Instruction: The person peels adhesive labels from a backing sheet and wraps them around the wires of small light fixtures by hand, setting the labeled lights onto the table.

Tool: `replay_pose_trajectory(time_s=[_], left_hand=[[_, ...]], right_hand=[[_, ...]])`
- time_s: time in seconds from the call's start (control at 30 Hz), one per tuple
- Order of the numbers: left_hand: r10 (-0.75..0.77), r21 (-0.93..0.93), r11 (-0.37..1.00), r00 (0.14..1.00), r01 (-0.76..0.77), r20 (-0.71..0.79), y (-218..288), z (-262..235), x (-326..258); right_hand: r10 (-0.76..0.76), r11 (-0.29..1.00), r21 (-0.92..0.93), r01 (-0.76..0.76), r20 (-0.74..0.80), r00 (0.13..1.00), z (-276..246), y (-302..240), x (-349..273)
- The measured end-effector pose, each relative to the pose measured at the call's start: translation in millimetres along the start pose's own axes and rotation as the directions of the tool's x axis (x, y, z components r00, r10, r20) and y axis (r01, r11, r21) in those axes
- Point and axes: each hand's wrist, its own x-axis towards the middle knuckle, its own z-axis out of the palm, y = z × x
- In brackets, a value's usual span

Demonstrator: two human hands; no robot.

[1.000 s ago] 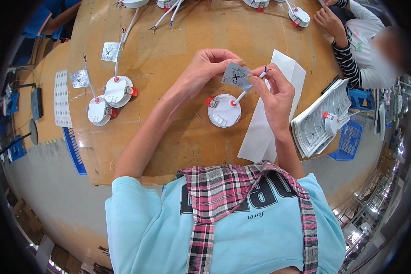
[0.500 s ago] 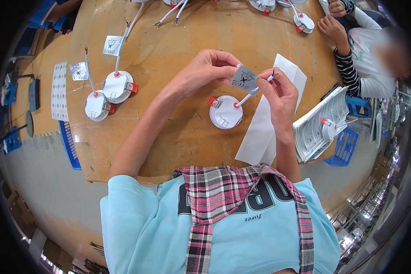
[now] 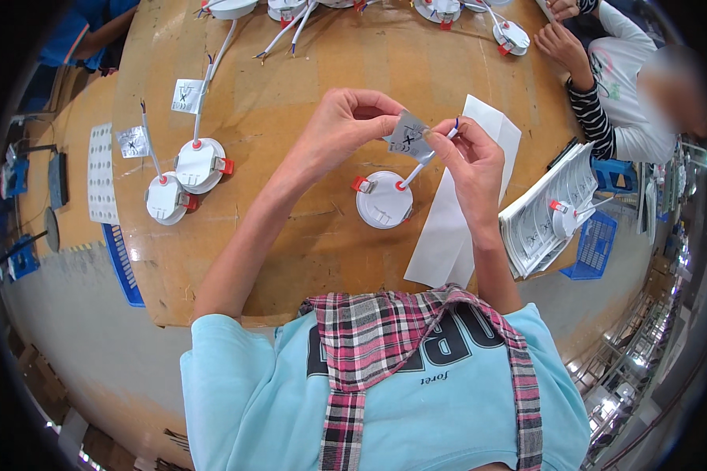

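A round white downlight point(image 3: 384, 201) with red-tipped spring clips lies on the table in front of me. Its white cable point(image 3: 421, 167) slants up to the right, with dark wire ends at the tip. Around the cable hangs a silver printed label point(image 3: 407, 136), folded out like a flag. My left hand point(image 3: 355, 125) pinches the label's left edge between thumb and fingertips. Thumb and fingers of my right hand point(image 3: 473, 154) are closed on the cable near its upper end, by the label's right edge.
White paper strips point(image 3: 448, 228) lie under my right forearm. A stack of label sheets point(image 3: 546, 212) with a small downlight point(image 3: 564, 222) sits at the right edge. Two labelled downlights point(image 3: 199, 166) stand left; several more line the far side. A co-worker's hands point(image 3: 562, 43) rest far right.
The view has shifted slightly. Both hands keep their hold, and the label and cable have hardly moved relative to the downlight.
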Motion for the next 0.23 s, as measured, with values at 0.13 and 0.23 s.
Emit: replay_pose_trajectory(time_s=[0.13, 0.23], left_hand=[[0.002, 0.022, 1.000, 1.000, -0.002, 0.012, 4.3, 3.2, -1.4], [-0.005, 0.004, 1.000, 1.000, 0.005, -0.010, 3.4, 3.7, -0.6]], right_hand=[[-0.004, 1.000, -0.011, 0.003, -0.017, 1.000, -0.9, 1.4, -0.6], [-0.012, 1.000, 0.016, 0.013, -0.029, 1.000, 0.2, 3.0, -0.2]])
